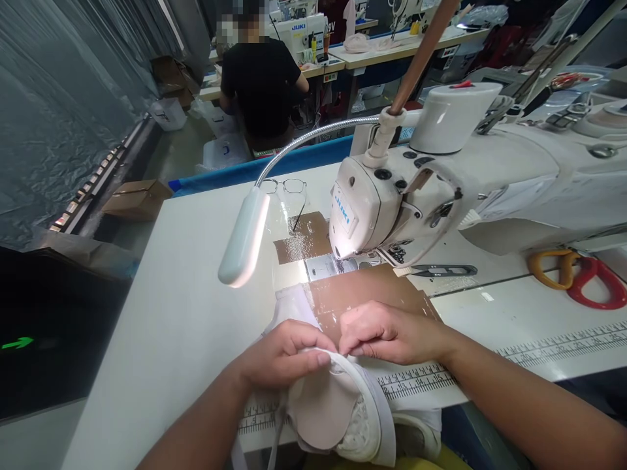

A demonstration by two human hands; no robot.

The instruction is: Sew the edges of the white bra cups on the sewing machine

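A white bra (365, 418) with a rounded, pale beige cup lining and textured lace hangs over the table's front edge. My left hand (289, 352) is closed on the upper rim of the cup, thumb on top of the edge. Right beside it, my right hand (379, 333) pinches the same edge with bent fingers; its fingertips are partly hidden. A pale fabric band (296, 307) of the piece lies on the table beyond my left hand. Both hands are in front of the sewing machine (362, 202), whose lit needle area is apart from the bra cup.
A lamp (243, 238) on a bendy neck hangs left of the machine head. Brown taped card (362, 290) covers the machine bed. Thread snips (443, 270), red-handled scissors (595, 284) and eyeglasses (292, 187) lie around. A printed ruler (563, 343) runs along the front edge. Another person (259, 85) sits beyond.
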